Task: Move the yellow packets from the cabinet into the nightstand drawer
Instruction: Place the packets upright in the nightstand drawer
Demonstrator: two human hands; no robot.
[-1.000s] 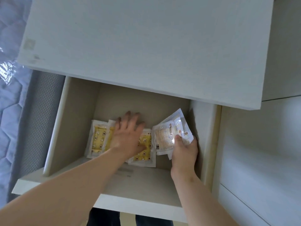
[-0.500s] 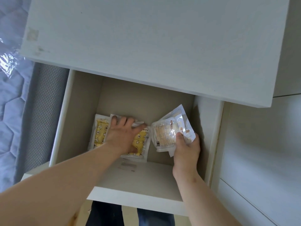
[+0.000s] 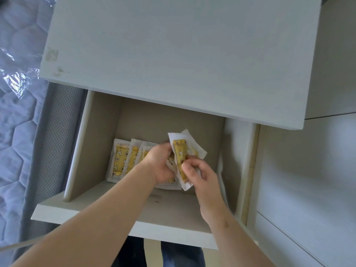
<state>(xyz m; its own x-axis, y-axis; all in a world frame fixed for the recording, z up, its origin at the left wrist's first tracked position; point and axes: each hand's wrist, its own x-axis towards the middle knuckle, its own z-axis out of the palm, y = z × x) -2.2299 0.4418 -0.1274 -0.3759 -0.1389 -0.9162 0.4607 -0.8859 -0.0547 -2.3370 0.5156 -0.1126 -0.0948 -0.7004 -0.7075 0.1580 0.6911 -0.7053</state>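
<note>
Yellow packets in hand (image 3: 180, 155): fanned bunch over open nightstand drawer (image 3: 81, 143), R of centre. L hand (image 3: 159, 164) grips one side, R hand (image 3: 200, 174) pinches lower end. Stored packets (image 3: 120, 158): overlapping row, drawer floor, L part.

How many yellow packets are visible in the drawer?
6 packets: three overlap at the left of the drawer, one lies flat under the left hand, and two are upright, pinched by the right hand. The hands may hide more.

Hands (image 3: 160, 164) hide some yellow packets (image 3: 120, 160)
</note>
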